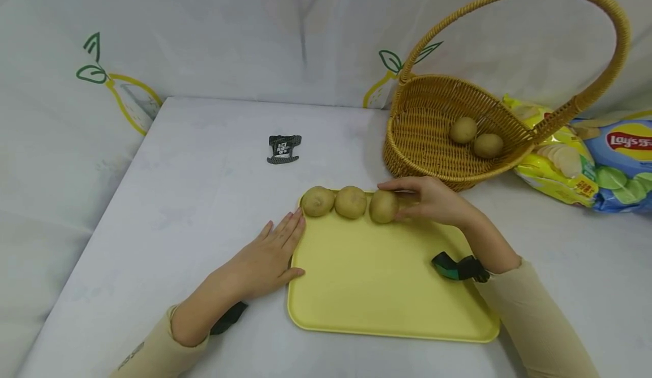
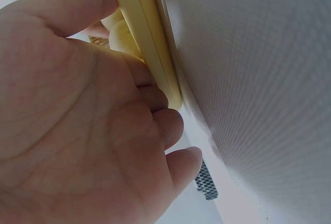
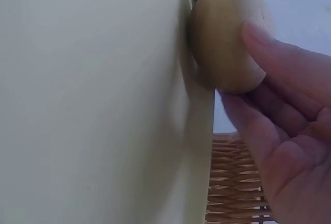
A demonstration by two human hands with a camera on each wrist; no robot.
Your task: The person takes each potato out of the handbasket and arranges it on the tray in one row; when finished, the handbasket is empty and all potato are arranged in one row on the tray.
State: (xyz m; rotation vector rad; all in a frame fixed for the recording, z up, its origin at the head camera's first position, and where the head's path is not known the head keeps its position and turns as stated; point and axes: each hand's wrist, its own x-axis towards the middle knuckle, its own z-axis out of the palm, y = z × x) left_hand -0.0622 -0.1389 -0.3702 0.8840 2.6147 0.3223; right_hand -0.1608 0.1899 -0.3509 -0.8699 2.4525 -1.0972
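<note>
Three brown kiwis stand in a row along the far edge of a yellow tray [image 1: 377, 287]: a left kiwi [image 1: 318, 201], a middle kiwi [image 1: 351, 202] and a right kiwi [image 1: 384, 207]. My right hand [image 1: 437, 201] pinches the right kiwi between thumb and fingers; the right wrist view shows the thumb on the held kiwi [image 3: 222, 38] and fingers curled at its side. With fingers outstretched, my left hand [image 1: 265, 262] rests against the tray's left edge. In the left wrist view its fingertips touch the tray's rim [image 2: 142, 22].
Behind the tray at right stands a wicker basket [image 1: 417, 160] with a tall handle, holding two more kiwis [image 1: 463, 130]. A yellow chip bag [image 1: 560, 168] and a blue Lay's bag [image 1: 626, 163] lie right of it. A small black packet [image 1: 283, 149] lies farther back on the white table.
</note>
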